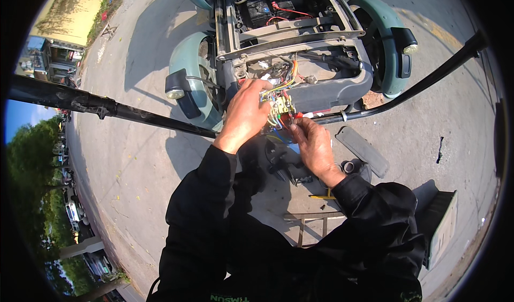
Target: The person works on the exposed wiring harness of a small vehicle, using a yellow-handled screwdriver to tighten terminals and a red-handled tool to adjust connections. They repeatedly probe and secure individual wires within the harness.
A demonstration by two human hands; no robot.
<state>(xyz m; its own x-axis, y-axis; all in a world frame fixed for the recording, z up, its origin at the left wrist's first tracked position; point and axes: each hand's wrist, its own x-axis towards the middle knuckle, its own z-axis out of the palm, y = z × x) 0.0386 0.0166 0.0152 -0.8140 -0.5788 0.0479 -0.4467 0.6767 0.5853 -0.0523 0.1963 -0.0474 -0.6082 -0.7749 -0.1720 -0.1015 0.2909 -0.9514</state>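
1. The left hand (247, 112) is gripping a bundle of multicoloured wires (278, 105) beneath the teal scooter's open frame (300, 45).
2. The right hand (316, 146) is pinching the same bundle's lower red end.
3. A grey flat panel (363, 150) is lying on the concrete pavement (139, 141).

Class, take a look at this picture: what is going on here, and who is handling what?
A person in black sleeves is bent over an opened green vehicle on concrete pavement. The left hand holds a bundle of coloured wires pulled out of the frame, with a small connector block at its end. The right hand pinches a small red piece just beside that block. A flat dark panel and a yellow-handled tool lie on the ground near the right forearm.
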